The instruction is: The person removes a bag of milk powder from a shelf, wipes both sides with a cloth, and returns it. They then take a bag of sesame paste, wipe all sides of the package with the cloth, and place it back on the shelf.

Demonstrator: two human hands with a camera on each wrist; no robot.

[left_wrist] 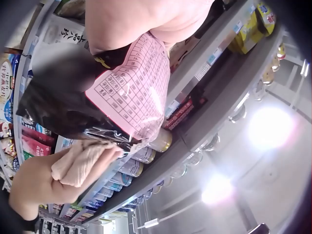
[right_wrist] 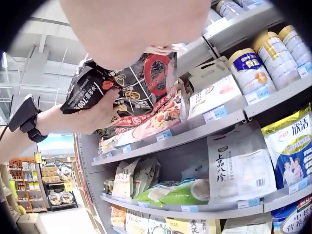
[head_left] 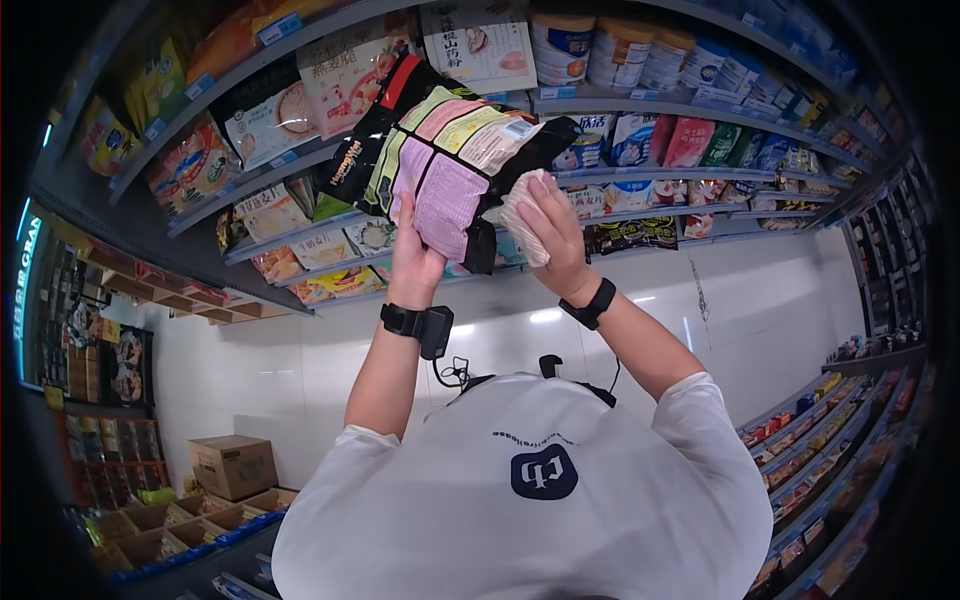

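Note:
A black food bag with a pink printed panel and green and yellow blocks is held tilted before the shelves. My left hand grips its near side, thumb on the pink panel; the right wrist view shows left fingers on the bag's black face. In my right hand is a folded pale cloth, held at the bag's right end. From the left wrist view, the cloth lies between thumb and fingers, right by the bag's crinkled edge.
Shelves of bagged cereals and powders curve round in front, with milk powder tins on an upper tier. A cardboard box stands at lower left near wooden bins. More stocked shelves run along the right.

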